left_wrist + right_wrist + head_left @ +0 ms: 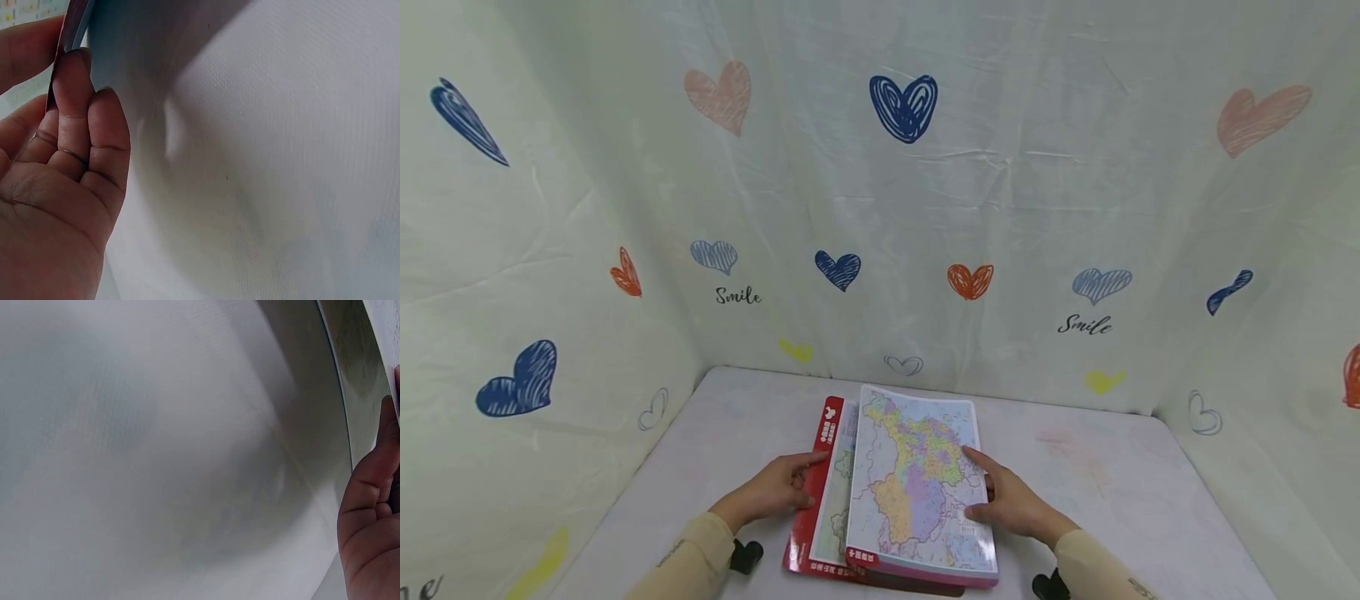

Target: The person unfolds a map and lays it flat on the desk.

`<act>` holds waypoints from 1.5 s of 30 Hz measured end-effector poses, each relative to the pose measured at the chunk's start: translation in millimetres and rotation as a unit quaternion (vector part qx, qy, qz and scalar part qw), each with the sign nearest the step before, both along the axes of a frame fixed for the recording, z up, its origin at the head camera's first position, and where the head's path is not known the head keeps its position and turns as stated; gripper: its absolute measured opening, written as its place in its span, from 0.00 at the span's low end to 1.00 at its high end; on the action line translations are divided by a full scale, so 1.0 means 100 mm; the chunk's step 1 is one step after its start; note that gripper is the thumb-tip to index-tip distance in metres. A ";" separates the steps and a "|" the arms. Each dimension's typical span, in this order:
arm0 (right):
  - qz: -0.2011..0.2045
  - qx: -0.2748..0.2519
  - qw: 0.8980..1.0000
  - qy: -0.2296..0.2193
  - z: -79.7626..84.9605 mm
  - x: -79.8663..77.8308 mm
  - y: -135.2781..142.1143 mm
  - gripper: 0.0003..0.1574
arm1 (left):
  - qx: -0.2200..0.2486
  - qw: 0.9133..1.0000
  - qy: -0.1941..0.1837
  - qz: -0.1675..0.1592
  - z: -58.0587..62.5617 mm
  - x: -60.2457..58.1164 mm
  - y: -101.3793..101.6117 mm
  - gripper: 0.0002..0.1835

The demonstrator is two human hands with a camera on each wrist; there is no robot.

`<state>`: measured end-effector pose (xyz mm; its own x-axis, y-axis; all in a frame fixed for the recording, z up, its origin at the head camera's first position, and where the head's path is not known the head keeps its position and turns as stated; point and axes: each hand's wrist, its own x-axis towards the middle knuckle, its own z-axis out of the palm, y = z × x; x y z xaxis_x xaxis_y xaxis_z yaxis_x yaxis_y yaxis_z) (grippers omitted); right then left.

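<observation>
In the head view, a thick map book [917,483] with a colourful map on its cover lies over a red-bordered map [807,517]. The red border sticks out at left and along the bottom; the rest is hidden underneath. My left hand [775,490] grips that red left edge, and the left wrist view has the edge [57,81] between thumb and curled fingers. At the book's right edge, my right hand [1017,504] holds on with its thumb and index finger over the cover. Part of this hand [375,519] shows beside pale page edges in the right wrist view.
A white tabletop [1090,492] lies under the maps. White curtains [1000,183] printed with hearts and "Smile" enclose the back and both sides. Dark wrist straps or mounts [747,557] show beneath both sleeves.
</observation>
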<state>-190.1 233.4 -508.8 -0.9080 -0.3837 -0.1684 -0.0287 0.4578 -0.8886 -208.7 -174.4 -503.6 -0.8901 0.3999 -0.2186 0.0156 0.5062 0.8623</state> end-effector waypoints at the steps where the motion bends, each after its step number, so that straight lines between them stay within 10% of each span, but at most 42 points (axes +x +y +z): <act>1: 0.001 -0.002 1.000 0.000 0.00 0.00 0.01 0.63 | -0.001 1.000 0.001 0.001 0.00 0.00 -0.01 0.40; 45: -0.041 0.046 0.998 0.031 0.09 0.05 0.62 0.62 | -0.053 0.997 0.017 0.056 0.02 0.05 -0.46 0.40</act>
